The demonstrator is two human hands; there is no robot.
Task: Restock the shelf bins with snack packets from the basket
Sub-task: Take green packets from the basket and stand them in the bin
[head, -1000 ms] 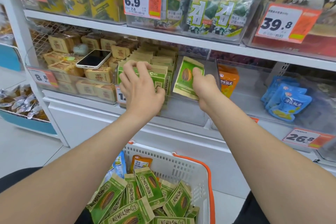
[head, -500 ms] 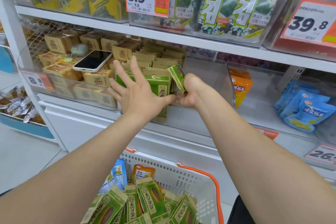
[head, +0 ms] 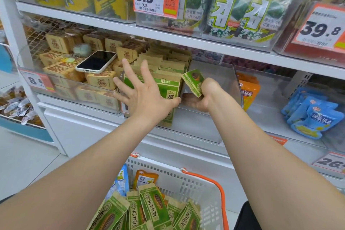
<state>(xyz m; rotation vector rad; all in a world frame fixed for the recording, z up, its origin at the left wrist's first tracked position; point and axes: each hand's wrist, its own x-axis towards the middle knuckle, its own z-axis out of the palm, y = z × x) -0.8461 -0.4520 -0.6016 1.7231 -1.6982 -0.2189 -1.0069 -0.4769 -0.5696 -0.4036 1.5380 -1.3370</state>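
My left hand (head: 143, 95) presses with spread, straight fingers against the front of a row of green and tan snack packets (head: 168, 87) standing in a clear shelf bin (head: 231, 80). My right hand (head: 203, 97) grips one green packet (head: 193, 81) just right of that row, inside the bin's vacant right part. Below, a white basket with an orange rim (head: 188, 183) holds several more green packets (head: 149, 207) plus an orange one and a blue one.
A phone (head: 97, 61) lies on tan packets in the left bin. Orange packets (head: 249, 91) and blue packets (head: 311, 115) sit in bins to the right. Seaweed packs and price tags fill the shelf above. White floor lies at the left.
My right hand turned the green packet edge-on and brought it left against the row. My left hand went from curled over the packets to flat with fingers spread.
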